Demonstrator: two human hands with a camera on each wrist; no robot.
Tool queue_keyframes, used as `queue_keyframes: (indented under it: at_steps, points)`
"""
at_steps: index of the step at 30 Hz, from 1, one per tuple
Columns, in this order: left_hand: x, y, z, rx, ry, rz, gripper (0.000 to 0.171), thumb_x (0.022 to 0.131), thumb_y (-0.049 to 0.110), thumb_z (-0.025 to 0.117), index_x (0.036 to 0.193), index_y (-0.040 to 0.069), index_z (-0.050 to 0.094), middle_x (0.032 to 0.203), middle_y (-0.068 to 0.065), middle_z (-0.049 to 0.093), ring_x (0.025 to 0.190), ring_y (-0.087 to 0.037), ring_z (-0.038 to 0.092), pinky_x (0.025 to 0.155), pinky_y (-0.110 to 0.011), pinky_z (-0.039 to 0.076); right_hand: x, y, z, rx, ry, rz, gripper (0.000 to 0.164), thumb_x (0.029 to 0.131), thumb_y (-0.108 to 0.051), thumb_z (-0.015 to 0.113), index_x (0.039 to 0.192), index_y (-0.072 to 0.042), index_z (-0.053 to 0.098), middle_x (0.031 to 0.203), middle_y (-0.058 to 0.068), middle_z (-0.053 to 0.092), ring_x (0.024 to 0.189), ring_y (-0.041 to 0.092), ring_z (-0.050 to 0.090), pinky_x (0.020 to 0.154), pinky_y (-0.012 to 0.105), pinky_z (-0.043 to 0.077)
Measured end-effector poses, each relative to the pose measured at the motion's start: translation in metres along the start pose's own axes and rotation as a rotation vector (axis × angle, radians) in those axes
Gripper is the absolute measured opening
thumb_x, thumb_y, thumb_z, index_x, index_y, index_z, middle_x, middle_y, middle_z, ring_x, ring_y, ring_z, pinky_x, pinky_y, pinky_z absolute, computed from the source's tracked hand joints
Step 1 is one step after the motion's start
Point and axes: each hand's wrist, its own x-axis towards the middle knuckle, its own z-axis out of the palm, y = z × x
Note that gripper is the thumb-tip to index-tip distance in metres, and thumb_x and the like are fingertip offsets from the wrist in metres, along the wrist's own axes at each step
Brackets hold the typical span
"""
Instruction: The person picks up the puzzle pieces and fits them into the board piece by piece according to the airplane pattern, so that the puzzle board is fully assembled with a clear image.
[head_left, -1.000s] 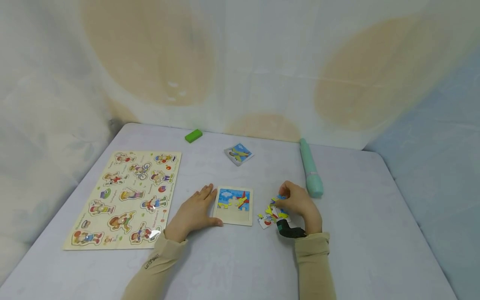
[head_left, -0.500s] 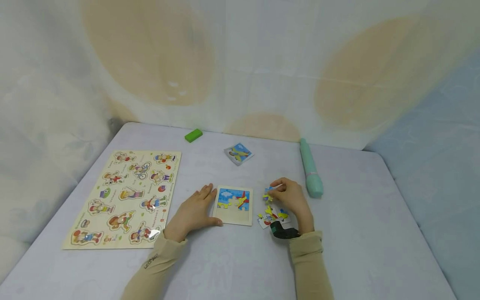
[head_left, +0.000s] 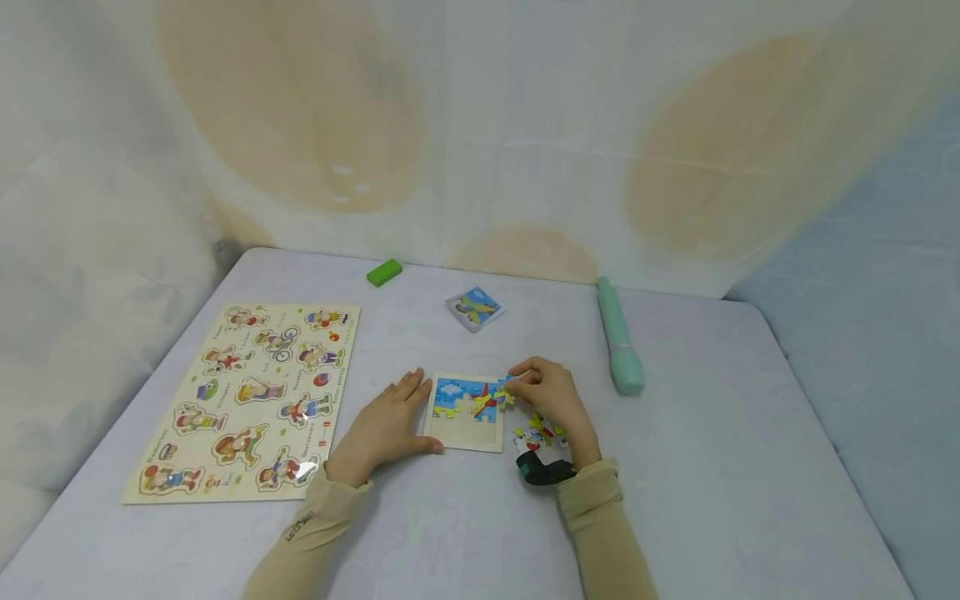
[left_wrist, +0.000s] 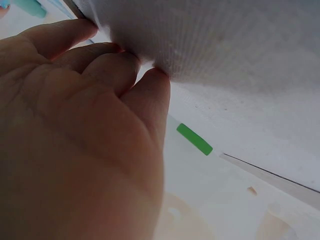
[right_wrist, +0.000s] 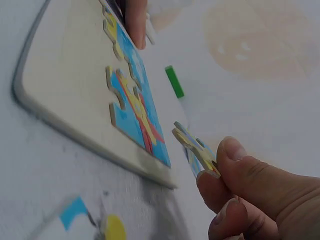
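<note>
Puzzle tray [head_left: 467, 437]: between both hands
Left hand [head_left: 385, 427]: thumb spread wide, at tray's left
Right hand [head_left: 551, 395]: pinching a piece [right_wrist: 198, 151] by tray's far-right corner
Loose pieces [head_left: 526, 442]: right of tray

One left hand [head_left: 384, 429], one right hand [head_left: 557, 400], two sleeves [head_left: 611, 533].
One tray [head_left: 463, 437], one held piece [right_wrist: 196, 150]; the loose pieces [head_left: 542, 432] are several, but overlapping and partly hidden, so not countable; the fitted pieces [head_left: 459, 390] show too small to count surely. One big board [head_left: 251, 414] with eleven large figures [head_left: 261, 390], one card [head_left: 475, 309], one green block [head_left: 385, 273], one teal club [head_left: 619, 342], one wrist mount [head_left: 546, 470], one table [head_left: 712, 433].
</note>
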Motion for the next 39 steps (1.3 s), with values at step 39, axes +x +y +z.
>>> queue_keyframes:
  at_steps: [39]
  points:
    - [0.0,-0.001,0.001,0.01,0.012,0.013,0.101,0.071,0.052,0.079,0.146,-0.002,0.038,0.157,-0.02,0.028,0.146,-0.035,0.028,0.12,-0.048,0.028,-0.008,-0.023,0.071,-0.322,0.13,-0.102,0.014,0.082,-0.026,0.074,0.083,-0.014,0.065,0.059,-0.004,0.055,0.054,0.011,0.047,0.059,0.025,0.038]
